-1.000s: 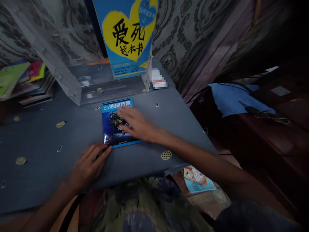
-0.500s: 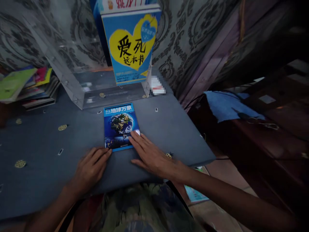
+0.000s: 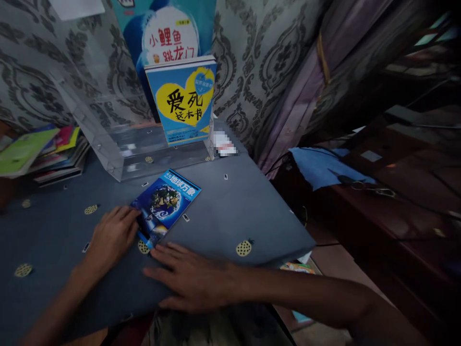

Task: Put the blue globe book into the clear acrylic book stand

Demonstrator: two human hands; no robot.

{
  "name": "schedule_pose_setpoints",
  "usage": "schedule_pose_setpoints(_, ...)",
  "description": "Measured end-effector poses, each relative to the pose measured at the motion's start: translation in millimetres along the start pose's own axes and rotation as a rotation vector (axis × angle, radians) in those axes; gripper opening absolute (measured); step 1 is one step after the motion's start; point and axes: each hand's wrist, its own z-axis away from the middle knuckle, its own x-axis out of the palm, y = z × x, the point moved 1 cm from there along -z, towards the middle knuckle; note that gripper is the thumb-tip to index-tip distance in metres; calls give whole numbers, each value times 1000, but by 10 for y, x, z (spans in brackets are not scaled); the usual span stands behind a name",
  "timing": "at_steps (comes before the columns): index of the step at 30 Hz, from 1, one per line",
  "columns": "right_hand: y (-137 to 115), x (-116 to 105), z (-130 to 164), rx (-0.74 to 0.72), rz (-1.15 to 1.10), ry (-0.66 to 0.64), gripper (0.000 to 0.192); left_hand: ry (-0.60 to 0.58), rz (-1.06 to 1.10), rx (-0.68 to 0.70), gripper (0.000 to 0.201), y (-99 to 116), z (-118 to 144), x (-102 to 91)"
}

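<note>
Left hand (image 3: pixel 111 235) touches the blue book (image 3: pixel 166 203), grip unclear; right hand (image 3: pixel 194 278) splayed below it; uneven pressure could spin it.

Your left hand (image 3: pixel 113 235) hides a bit of the globe book (image 3: pixel 166 204). At the top edge, the tall book (image 3: pixel 171 33) is cut off; pixelation masks the white card (image 3: pixel 224 144) near centre.

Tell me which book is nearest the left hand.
The dark-blue book with the globe cover, just beside the left hand; the upright books and the book pile are farther off.
</note>
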Motion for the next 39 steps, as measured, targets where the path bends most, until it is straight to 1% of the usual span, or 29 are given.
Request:
schedule_pose_setpoints(2, 122, -48, -101, -73, -54, 24, 53, -6, 75, 3, 32, 82, -135, 11)
schedule_pose_setpoints(3, 218, -91, -130, -73, -99, 56, 46, -3, 109, 19, 32, 151, -203, 25)
schedule_pose_setpoints(4, 336, -147, -147, -37, -155, 108, 39, 3, 130, 38, 31, 233, -271, 44)
schedule_pose_setpoints(6, 628, -295, -148, 152, -247, 294, 30, 14, 130, 66, 29, 411, -409, 88)
schedule_pose_setpoints(7, 787, -377, -136, 244, -285, 410, 29, 12, 111, 74, 28, 499, -478, 108)
schedule_pose_setpoints(8, 944, -459, -119, 316, -325, 555, 30, 2, 81, 78, 27, 581, -547, 122)
schedule_pose_setpoints(9, 1091, -532, -101, 364, -356, 664, 30, -17, 47, 78, 27, 655, -614, 130)
schedule_pose_setpoints(10, 1225, -592, -81, 398, -376, 745, 29, -42, 14, 78, 26, 719, -675, 132)
schedule_pose_setpoints(11, 1338, -637, -62, 424, -395, 804, 29, -67, -15, 78, 26, 771, -729, 128)
schedule_pose_setpoints(12, 1428, -667, -43, 439, -409, 837, 29, -89, -39, 79, 25, 811, -774, 119)
schedule_pose_setpoints(14, 1534, -691, -6, 450, -415, 861, 31, -120, -66, 78, 23, 861, -833, 100)
schedule_pose_setpoints(16, 1555, -691, 22, 449, -396, 847, 32, -124, -78, 78, 22, 880, -853, 94)
schedule_pose_setpoints(20, 1505, -694, 38, 460, -344, 781, 31, -76, -91, 98, 23, 884, -825, 140)
schedule_pose_setpoints(23, 1491, -709, 36, 477, -314, 755, 29, -42, -83, 114, 26, 891, -792, 195)
schedule_pose_setpoints(28, 1491, -720, 46, 468, -352, 772, 32, 0, -89, 128, 29, 900, -775, 245)
schedule_pose_setpoints(34, 1469, -727, 60, 472, -349, 781, 32, -24, -42, 91, 30, 905, -796, 241)
schedule_pose_setpoints(39, 1458, -734, 64, 457, -357, 786, 32, 10, -68, 125, 31, 907, -806, 229)
